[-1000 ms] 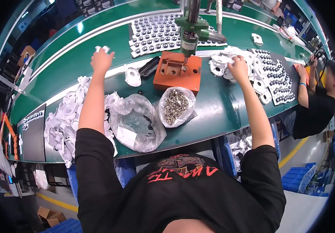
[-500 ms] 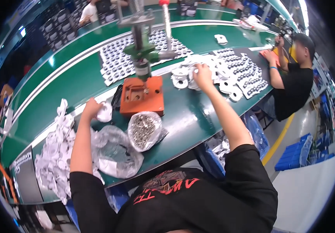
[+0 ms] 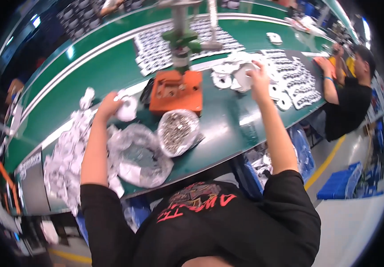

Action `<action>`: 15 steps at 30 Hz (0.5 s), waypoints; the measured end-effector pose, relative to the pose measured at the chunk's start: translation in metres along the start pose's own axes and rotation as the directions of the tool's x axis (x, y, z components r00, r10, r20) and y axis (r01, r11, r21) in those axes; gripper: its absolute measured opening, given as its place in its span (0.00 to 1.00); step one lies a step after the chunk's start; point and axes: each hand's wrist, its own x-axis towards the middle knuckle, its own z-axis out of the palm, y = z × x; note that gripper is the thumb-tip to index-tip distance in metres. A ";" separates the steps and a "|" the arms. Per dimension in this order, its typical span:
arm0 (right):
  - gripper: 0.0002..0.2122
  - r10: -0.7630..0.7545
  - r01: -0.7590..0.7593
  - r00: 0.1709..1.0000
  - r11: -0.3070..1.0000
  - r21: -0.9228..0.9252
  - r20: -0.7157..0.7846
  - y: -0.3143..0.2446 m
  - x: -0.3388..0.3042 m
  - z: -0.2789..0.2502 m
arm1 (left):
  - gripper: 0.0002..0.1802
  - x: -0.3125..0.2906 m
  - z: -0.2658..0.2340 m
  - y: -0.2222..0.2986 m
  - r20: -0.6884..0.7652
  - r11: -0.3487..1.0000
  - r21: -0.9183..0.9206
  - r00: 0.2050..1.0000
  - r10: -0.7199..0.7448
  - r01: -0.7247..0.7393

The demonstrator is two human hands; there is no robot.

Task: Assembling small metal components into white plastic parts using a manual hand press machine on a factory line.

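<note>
My left hand [image 3: 110, 106] is closed on a white rounded plastic part [image 3: 128, 109], just left of an orange fixture block [image 3: 176, 99]. Across the bench, my right hand [image 3: 259, 82] pinches the edge of another white plastic part [image 3: 243, 78], tilted up at the near side of a loose heap of white parts [image 3: 236, 58]. Above the orange block stands a green and grey press [image 3: 180, 44]. Nearest the block on my side is a clear bag of small metal pieces [image 3: 175, 133]. Blur hides the finer shape of both held parts.
A big pile of white parts [image 3: 67, 160] lies left of my left forearm, beside a crumpled clear bag [image 3: 145, 171]. Rows of white parts [image 3: 154, 49] stand behind the press, more [image 3: 296, 78] at right. A co-worker [image 3: 352, 93] sits to the right. Blue bins [image 3: 249, 171] are below the bench edge.
The whole view has shifted, with the bench now higher and farther right. My right hand has drawn slightly back from the heap, raising a white part. My left hand still holds its part.
</note>
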 end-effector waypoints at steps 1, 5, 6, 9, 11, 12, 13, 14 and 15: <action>0.18 -0.084 0.086 0.990 0.996 -0.012 0.110 0.046 0.004 -0.029 | 0.22 0.014 0.006 0.005 0.019 0.998 -0.066 1.000 0.020 -0.019; 0.13 0.510 -0.552 0.818 0.569 0.609 0.266 -0.057 -0.053 0.036 | 0.19 -0.026 -0.002 0.024 0.120 0.998 0.032 0.991 -0.056 0.053; 0.12 0.514 -0.591 0.795 0.537 0.602 0.321 -0.052 -0.061 0.034 | 0.19 -0.034 -0.001 0.031 0.143 0.996 0.011 0.985 -0.092 0.091; 0.14 0.590 -0.691 0.700 0.417 0.590 0.403 -0.052 -0.085 0.045 | 0.17 -0.036 0.002 0.018 0.137 0.987 0.140 0.986 -0.093 0.073; 0.15 0.552 -0.738 0.664 0.375 0.561 0.504 -0.053 -0.096 0.044 | 0.20 -0.035 -0.001 0.014 0.100 0.982 0.172 0.990 -0.098 0.080; 0.15 0.500 -0.773 0.631 0.343 0.534 0.593 -0.053 -0.101 0.044 | 0.22 -0.038 -0.001 0.008 0.033 0.979 0.192 0.996 -0.078 0.070; 0.18 0.521 -0.783 0.614 0.310 0.539 0.593 -0.058 -0.104 0.045 | 0.25 -0.046 -0.010 0.023 0.080 0.960 0.271 0.992 -0.094 0.070; 0.18 0.523 -0.790 0.605 0.302 0.534 0.600 -0.059 -0.107 0.046 | 0.25 -0.050 -0.019 0.027 0.136 0.950 0.309 0.986 -0.093 0.047; 0.19 0.471 -0.786 0.611 0.265 0.559 0.636 -0.061 -0.110 0.046 | 0.25 -0.053 -0.027 0.029 0.192 0.938 0.346 0.977 -0.095 0.023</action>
